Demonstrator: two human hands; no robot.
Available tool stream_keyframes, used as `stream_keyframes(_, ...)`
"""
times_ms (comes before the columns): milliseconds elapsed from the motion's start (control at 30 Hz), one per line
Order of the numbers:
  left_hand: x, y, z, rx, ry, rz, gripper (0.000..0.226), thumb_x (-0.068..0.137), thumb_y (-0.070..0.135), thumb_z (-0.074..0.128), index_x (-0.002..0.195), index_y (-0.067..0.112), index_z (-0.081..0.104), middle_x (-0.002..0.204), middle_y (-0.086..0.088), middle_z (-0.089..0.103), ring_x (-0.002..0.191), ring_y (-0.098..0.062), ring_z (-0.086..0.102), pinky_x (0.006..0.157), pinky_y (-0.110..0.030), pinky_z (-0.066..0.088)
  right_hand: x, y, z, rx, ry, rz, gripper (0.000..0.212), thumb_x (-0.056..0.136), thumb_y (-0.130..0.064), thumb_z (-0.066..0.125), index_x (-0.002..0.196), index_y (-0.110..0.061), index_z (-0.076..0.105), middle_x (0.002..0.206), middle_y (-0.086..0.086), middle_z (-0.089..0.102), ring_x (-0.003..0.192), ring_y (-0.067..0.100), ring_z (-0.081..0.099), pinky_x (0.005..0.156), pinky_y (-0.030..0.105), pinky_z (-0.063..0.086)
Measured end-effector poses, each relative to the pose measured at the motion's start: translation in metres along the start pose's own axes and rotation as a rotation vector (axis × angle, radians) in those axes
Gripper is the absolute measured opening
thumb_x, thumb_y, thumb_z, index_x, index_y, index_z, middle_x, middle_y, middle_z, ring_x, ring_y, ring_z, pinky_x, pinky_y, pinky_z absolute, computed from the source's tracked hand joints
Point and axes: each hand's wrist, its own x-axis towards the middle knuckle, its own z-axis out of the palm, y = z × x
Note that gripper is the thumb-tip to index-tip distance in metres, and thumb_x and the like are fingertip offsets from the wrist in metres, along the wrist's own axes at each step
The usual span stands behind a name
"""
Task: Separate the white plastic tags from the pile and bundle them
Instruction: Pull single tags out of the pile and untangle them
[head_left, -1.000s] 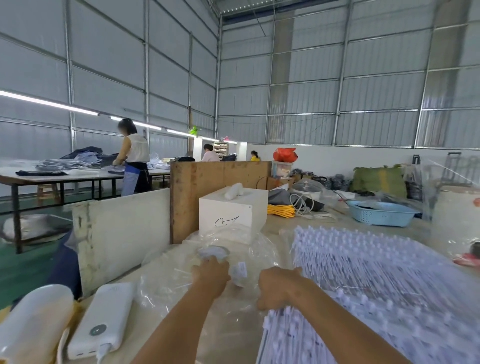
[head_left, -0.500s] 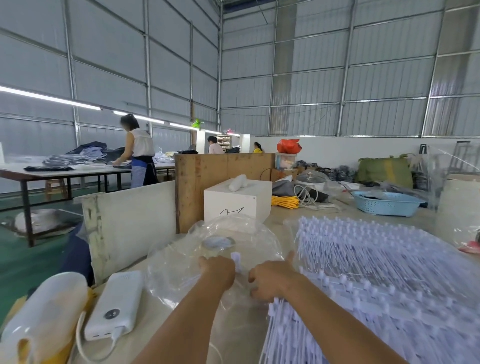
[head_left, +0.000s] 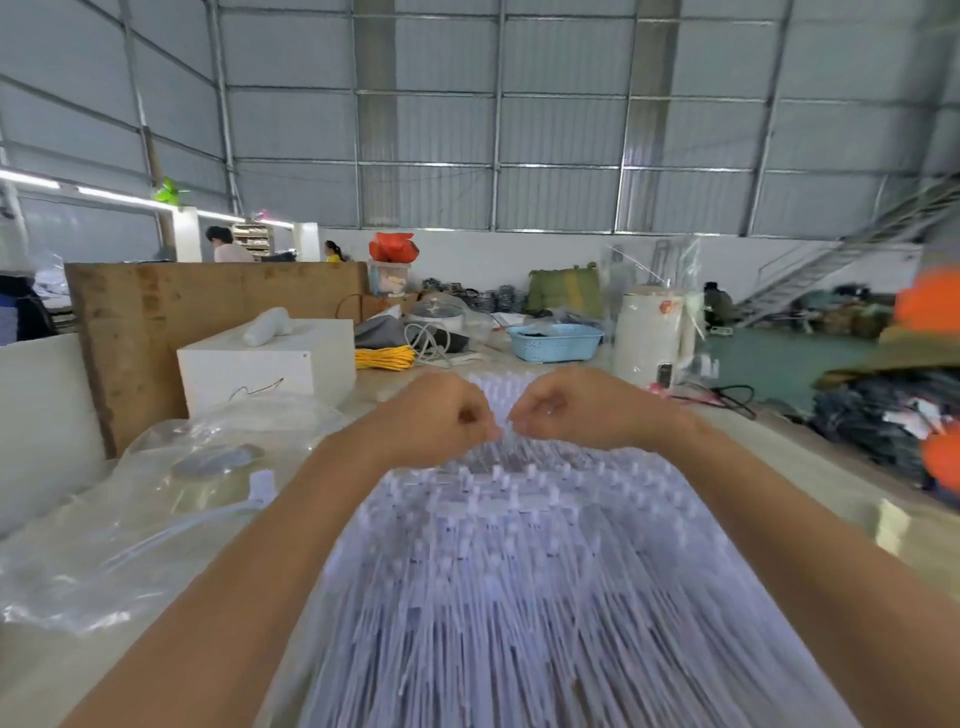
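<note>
Here, motion blur is smearing the white plastic tags (head_left: 519, 571) so they cannot be counted, and clear plastic sheeting (head_left: 130, 519) is lying at nine o'clock of them on the table (head_left: 810, 457). Two hands are meeting at the pile's twelve o'clock end: the left hand (head_left: 431, 415) and right hand (head_left: 576, 402) are both curling closed, fingertips pinching at tags between them, though what exactly each grips is unclear.

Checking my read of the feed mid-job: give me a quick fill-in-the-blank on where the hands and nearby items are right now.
1. Both hands, left hand and right hand, are curled over the far end of the white ____ pile.
2. The basket behind the pile is ____ in colour.
3. The clear plastic bag lies on the person's ____ side.

Answers: tag; blue; left
</note>
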Motion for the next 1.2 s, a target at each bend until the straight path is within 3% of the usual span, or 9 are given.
stream_keyframes(100,0.01,0.03,0.028,-0.033,-0.175,0.089,0.02,0.092,0.031,0.061,0.105,0.017,0.068,0.105,0.001,0.066,0.093,-0.013,0.06,0.08,-0.025,0.047,-0.047,0.035,-0.014,0.006,0.062,0.106,0.014,0.086,-0.023,0.067,0.094,-0.014,0.074,0.091,-0.003,0.073,0.085,0.018,0.068,0.082,0.039,0.055)
stream_keyframes(267,0.022,0.037,0.062,0.037,-0.317,-0.029,0.04,0.086,0.044,0.064,0.111,0.014,0.062,0.101,-0.001,0.057,0.091,-0.017,0.053,0.081,-0.03,0.045,-0.081,0.067,0.005,-0.005,0.033,0.178,0.017,0.087,-0.015,0.066,0.101,-0.008,0.071,0.099,0.005,0.071,0.091,0.018,0.066,0.089,0.03,0.051)
stream_keyframes(467,0.022,0.041,0.077,-0.007,-0.29,-0.062,0.045,0.082,0.045,0.069,0.113,0.012,0.063,0.091,0.0,0.057,0.083,-0.016,0.053,0.073,-0.025,0.042,-0.074,0.079,0.032,-0.044,0.029,0.173,0.036,0.09,-0.022,0.062,0.124,-0.012,0.059,0.109,0.003,0.059,0.088,0.012,0.055,0.074,0.011,0.035)
stream_keyframes(633,0.024,0.043,0.08,0.043,-0.226,-0.042,0.036,0.084,0.038,0.068,0.101,0.007,0.063,0.095,-0.011,0.061,0.077,-0.021,0.052,0.066,-0.028,0.039,-0.061,0.079,0.042,-0.194,0.036,0.195,0.028,0.091,-0.032,0.059,0.112,-0.016,0.067,0.117,0.007,0.059,0.112,0.026,0.052,0.094,0.032,0.039)
stream_keyframes(800,0.026,0.047,0.076,-0.209,-0.169,-0.024,0.018,0.085,0.028,0.069,0.092,0.013,0.064,0.092,-0.006,0.067,0.066,-0.014,0.057,0.06,-0.028,0.049,-0.061,0.069,0.023,0.116,0.068,0.12,0.005,0.087,-0.003,0.063,0.083,-0.006,0.061,0.076,0.001,0.056,0.069,0.01,0.055,0.064,0.011,0.041)
stream_keyframes(900,0.029,0.051,0.074,-0.284,-0.188,0.001,0.027,0.092,0.031,0.061,0.077,0.01,0.07,0.07,0.0,0.068,0.046,-0.002,0.048,0.044,-0.016,0.038,-0.06,0.062,0.015,0.308,0.004,0.138,0.012,0.087,0.005,0.058,0.079,-0.004,0.058,0.069,0.005,0.058,0.055,0.005,0.057,0.062,0.024,0.05)
stream_keyframes(1033,0.03,0.053,0.075,-0.282,-0.188,0.001,0.033,0.096,0.029,0.054,0.066,0.016,0.062,0.062,0.004,0.06,0.04,0.0,0.043,0.042,-0.015,0.035,-0.056,0.06,0.007,0.16,-0.1,0.162,0.021,0.089,-0.024,0.064,0.089,-0.003,0.065,0.068,0.002,0.062,0.055,0.007,0.056,0.062,0.024,0.045)
stream_keyframes(1133,0.031,0.054,0.076,-0.341,-0.162,-0.027,0.037,0.098,0.021,0.048,0.062,0.02,0.054,0.064,0.003,0.057,0.053,-0.011,0.046,0.052,-0.023,0.036,-0.051,0.06,0.01,-0.042,-0.047,0.068,0.026,0.091,-0.026,0.061,0.088,-0.001,0.067,0.072,0.006,0.065,0.056,0.007,0.052,0.056,0.011,0.038)
stream_keyframes(1200,0.032,0.055,0.073,-0.356,-0.145,-0.044,0.037,0.098,0.017,0.046,0.061,0.018,0.053,0.063,0.003,0.055,0.053,-0.011,0.044,0.055,-0.024,0.036,-0.048,0.062,0.015,-0.15,0.038,0.004,0.022,0.092,-0.023,0.06,0.094,-0.001,0.067,0.086,0.01,0.067,0.071,0.013,0.052,0.064,0.019,0.036)
